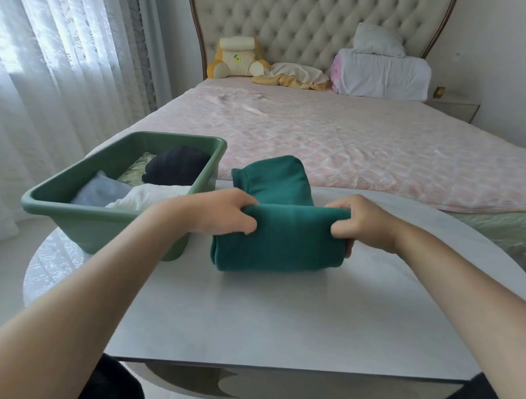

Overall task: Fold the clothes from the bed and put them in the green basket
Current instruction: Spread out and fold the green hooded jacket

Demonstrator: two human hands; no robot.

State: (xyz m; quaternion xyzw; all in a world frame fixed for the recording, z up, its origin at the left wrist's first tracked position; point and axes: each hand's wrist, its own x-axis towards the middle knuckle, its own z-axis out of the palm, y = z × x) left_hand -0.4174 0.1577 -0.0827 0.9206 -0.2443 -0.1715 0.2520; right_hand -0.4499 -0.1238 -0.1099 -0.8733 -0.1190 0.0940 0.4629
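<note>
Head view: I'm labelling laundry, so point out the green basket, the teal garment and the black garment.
green basket (65, 218): head view, on its near front wall.
teal garment (278, 247): head view, on the folded front layer.
black garment (176, 165): head view, on its top, inside the basket.

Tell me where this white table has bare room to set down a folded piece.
Bare: the near half of the table, between the teal garment and the near edge, and a strip from the right hand to the right edge. Crowded: far left, where the green basket sits beside the garment, the left hand between.
</note>
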